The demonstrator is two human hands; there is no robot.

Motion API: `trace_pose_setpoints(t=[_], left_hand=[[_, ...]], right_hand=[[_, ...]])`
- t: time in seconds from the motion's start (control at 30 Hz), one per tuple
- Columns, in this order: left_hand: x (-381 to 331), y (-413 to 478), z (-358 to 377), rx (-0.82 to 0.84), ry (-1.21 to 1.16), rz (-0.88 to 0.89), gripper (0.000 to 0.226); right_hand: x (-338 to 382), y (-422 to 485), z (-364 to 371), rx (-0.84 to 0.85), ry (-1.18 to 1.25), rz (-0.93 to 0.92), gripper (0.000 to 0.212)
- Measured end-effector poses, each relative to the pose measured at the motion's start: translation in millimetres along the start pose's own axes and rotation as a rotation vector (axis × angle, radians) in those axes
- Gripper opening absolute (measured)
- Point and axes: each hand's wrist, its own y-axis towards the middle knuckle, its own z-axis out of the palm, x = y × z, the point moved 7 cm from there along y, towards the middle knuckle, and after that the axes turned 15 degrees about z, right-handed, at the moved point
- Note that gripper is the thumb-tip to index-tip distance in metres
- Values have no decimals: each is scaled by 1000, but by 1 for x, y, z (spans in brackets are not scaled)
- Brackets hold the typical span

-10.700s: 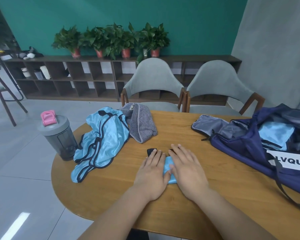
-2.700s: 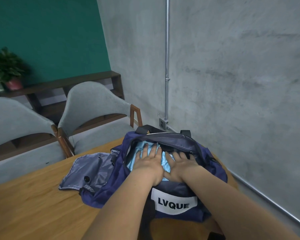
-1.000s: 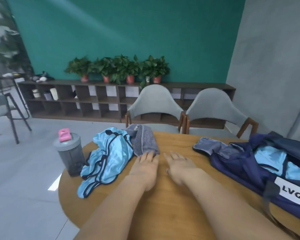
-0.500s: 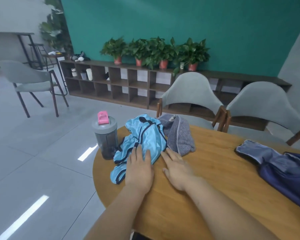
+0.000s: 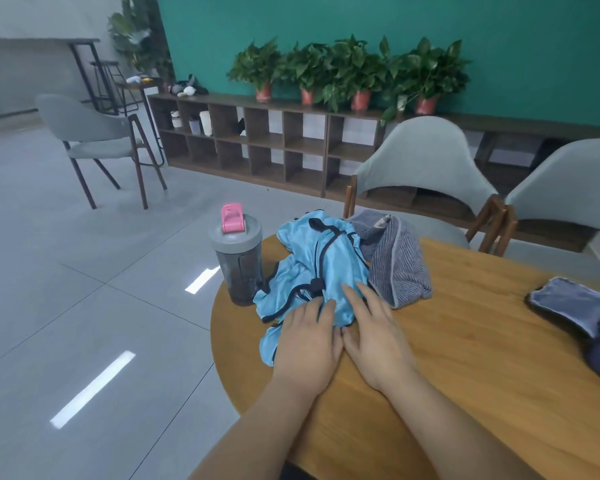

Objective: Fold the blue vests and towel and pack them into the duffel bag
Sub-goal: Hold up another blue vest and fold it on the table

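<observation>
the crumpled blue vest (image 5: 323, 265) lies at the tabletop's (image 5: 465, 341) left edge, against the towel (image 5: 399, 268). my left hand (image 5: 307, 344) and right hand (image 5: 374, 337) lie flat on it, fingers (image 5: 312, 313) straight, pinching nothing. i should pull it clear of the bottle (image 5: 238, 265) and smooth it before folding.

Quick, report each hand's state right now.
Left hand: open, fingers flat on the blue vest.
Right hand: open, fingertips on the same vest.
</observation>
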Motion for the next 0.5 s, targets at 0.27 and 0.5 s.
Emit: trace_pose_setpoints(t=[0.27,0.5], left_hand=[[-5,-2,-10,-66,-93,-23,42],[-1,-3,-9,-66,11,-61,43]], right_hand=[[-12,7,2,-79,177,-11,39],[-40,-2,-34,-350,448,253,28]])
